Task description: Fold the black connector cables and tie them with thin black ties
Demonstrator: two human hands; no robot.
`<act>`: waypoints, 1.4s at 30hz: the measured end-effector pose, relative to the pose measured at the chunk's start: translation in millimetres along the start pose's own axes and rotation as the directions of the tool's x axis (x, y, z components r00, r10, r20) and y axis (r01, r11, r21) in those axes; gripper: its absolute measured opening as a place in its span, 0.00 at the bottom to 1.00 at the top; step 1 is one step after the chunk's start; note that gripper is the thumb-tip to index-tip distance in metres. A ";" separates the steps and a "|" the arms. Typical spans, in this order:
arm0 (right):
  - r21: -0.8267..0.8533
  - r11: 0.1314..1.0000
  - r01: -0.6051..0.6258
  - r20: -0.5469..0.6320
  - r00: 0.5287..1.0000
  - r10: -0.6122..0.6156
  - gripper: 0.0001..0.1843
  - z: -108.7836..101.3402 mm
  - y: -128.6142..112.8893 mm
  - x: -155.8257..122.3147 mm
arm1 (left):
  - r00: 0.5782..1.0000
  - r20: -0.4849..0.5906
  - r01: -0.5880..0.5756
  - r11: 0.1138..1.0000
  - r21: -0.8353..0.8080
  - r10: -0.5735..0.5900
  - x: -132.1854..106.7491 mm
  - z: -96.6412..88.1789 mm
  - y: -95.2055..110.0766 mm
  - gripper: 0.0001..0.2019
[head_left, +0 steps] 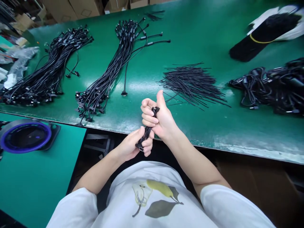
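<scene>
A black cable (147,130), folded into a short bundle with a connector at each end, is held between my two hands in front of the table edge. My left hand (133,142) wraps round its lower part, and a metal-tipped plug sticks out below the fingers. Higher up, my right hand (160,118) curls its fingers round the upper end, its thumb raised and apart from the cable. Just beyond the right hand lies a loose pile of thin black twist ties (193,84). Whether a tie is round the bundle is hidden by the fingers.
Two long bunches of black cables, one in the middle (116,63) and one at the left (54,63), lie on the green table (201,38). Coiled cables (268,85) and a banded black bundle (263,36) are at the right. A blue-rimmed round tray (47,139) stands lower left.
</scene>
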State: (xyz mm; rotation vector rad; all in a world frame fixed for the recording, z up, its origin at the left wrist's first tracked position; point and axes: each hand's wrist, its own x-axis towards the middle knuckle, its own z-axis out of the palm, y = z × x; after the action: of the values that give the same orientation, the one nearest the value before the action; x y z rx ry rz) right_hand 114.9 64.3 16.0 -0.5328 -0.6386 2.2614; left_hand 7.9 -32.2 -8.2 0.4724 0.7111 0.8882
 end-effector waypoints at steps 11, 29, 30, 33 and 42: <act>-0.659 0.681 0.320 0.024 0.913 -0.407 0.30 -26.3 -5.3 -9.4 | 0.980 -0.190 -0.099 0.961 -0.258 0.050 12.4 -7.2 -2.5 0.10; -0.446 -0.713 0.541 0.762 0.648 0.015 0.14 -43.9 -11.2 -48.9 | 0.967 -0.205 -0.020 0.842 0.540 0.154 9.2 -9.8 8.6 0.20; -0.402 -0.735 0.546 0.742 0.665 0.088 0.14 -44.9 -13.3 -51.0 | 0.983 -0.147 0.015 0.748 0.664 0.111 4.7 -10.1 8.3 0.20; -0.338 -0.754 0.563 0.710 0.678 0.189 0.18 -50.1 -10.8 -61.3 | 1.000 -0.024 0.018 0.407 0.913 0.010 -6.3 -11.0 8.4 0.17; -0.175 -0.881 0.439 0.703 0.682 0.201 0.10 -54.1 -11.6 -80.6 | 0.994 0.034 -0.012 0.208 0.978 -0.107 2.6 -7.3 14.6 0.17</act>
State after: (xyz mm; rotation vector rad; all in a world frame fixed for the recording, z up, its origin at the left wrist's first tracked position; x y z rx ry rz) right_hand 203.3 28.1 -5.3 -0.3270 -2.7952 -0.4842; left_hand -4.1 -21.3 -4.8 1.6632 1.1711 0.1867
